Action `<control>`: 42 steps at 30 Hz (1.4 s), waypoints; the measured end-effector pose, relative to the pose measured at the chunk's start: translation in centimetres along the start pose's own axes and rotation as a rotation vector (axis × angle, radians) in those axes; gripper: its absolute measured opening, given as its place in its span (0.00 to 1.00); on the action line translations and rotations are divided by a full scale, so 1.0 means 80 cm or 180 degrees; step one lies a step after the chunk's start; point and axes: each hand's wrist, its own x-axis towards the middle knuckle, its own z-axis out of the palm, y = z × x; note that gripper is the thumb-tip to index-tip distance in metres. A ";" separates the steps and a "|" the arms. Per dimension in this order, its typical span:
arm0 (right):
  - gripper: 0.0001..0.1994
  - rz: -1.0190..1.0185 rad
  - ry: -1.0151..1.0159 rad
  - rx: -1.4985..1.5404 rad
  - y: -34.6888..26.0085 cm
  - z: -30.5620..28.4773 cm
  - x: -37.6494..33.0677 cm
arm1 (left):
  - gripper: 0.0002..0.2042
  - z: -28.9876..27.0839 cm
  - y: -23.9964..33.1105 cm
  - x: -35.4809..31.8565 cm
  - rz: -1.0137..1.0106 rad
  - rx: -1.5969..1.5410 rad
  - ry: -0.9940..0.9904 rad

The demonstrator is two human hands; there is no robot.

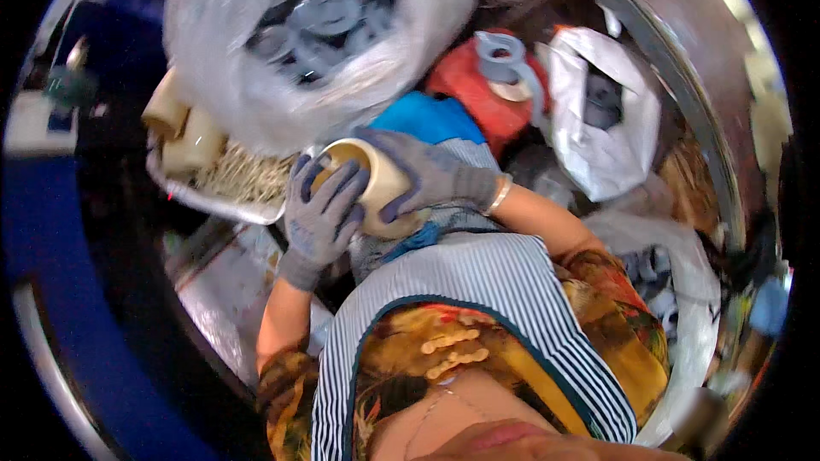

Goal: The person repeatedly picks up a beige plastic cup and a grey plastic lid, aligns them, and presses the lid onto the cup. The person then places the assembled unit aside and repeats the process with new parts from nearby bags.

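Observation:
Over my lap I hold a cream plastic pipe fitting (386, 181), a short wide tube with its round opening turned up and to the left. My right hand (431, 172), in a grey knit glove, wraps the fitting's right side, thumb along its wall. My left hand (326, 212), gloved the same way, has its fingers bent over the left rim and partly across the opening. Whether a small piece sits under those fingertips cannot be made out. Similar cream fittings (192, 147) lie on the tray to the left.
A large clear plastic bag (218, 43) of grey plastic parts stands ahead. The white-rimmed tray (248, 212) at left holds pale shavings (243, 172). Ahead right are a red object (461, 75) with a grey ring-shaped part (502, 55) and a white sack (589, 158). A metal edge (683, 68) curves along the right.

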 end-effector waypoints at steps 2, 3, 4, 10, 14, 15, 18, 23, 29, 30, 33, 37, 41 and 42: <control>0.55 -0.0145 -0.0037 -0.0083 0.017 0.007 -0.001 | 0.19 0.014 -0.010 0.003 0.0305 -0.0473 -0.0146; 0.55 -0.0173 -0.0083 -0.0149 0.016 0.008 0.000 | 0.18 0.008 -0.013 0.005 0.0497 -0.0559 -0.0304; 0.55 -0.0197 -0.0069 -0.0251 0.015 0.010 -0.003 | 0.17 0.006 -0.017 0.009 0.0678 -0.0641 -0.0458; 0.54 -0.0209 -0.0140 -0.0412 0.026 0.017 -0.003 | 0.14 0.013 -0.032 0.030 0.1066 -0.0972 -0.0818; 0.53 -0.0252 -0.0147 -0.0520 0.026 0.019 -0.009 | 0.14 0.009 -0.023 0.029 0.0995 -0.0840 -0.1169; 0.53 -0.0221 -0.0140 -0.0465 0.028 0.019 -0.014 | 0.15 0.010 -0.019 0.031 0.1085 -0.0850 -0.1141; 0.52 -0.0098 -0.0112 0.0147 0.002 0.006 -0.016 | 0.18 0.003 -0.021 0.034 0.1137 -0.0726 -0.1315; 0.52 -0.0111 0.0073 -0.0249 0.020 0.019 -0.023 | 0.21 0.004 -0.001 0.011 0.0760 -0.0365 -0.0744; 0.53 -0.0575 -0.0184 -0.0415 0.017 0.028 -0.019 | 0.18 -0.002 0.007 -0.004 0.0473 -0.0552 -0.1538; 0.53 -0.0545 -0.0150 -0.0394 0.015 0.026 -0.016 | 0.18 -0.005 0.005 0.004 0.0392 -0.0580 -0.1879; 0.54 -0.0638 -0.0066 -0.0405 0.011 0.028 -0.011 | 0.20 -0.016 -0.008 0.009 -0.0080 -0.1478 -0.1627; 0.59 -0.0058 0.0039 0.0118 0.028 0.024 -0.013 | 0.23 -0.033 -0.044 0.027 -0.3060 -0.6210 0.2135; 0.59 -0.0019 0.0112 0.0100 0.017 0.024 -0.025 | 0.16 -0.019 -0.129 -0.020 -0.2093 -0.4677 0.2799; 0.59 -0.0079 0.0165 -0.0062 0.013 0.023 -0.024 | 0.17 -0.011 -0.145 -0.025 -0.2290 -0.3248 0.1849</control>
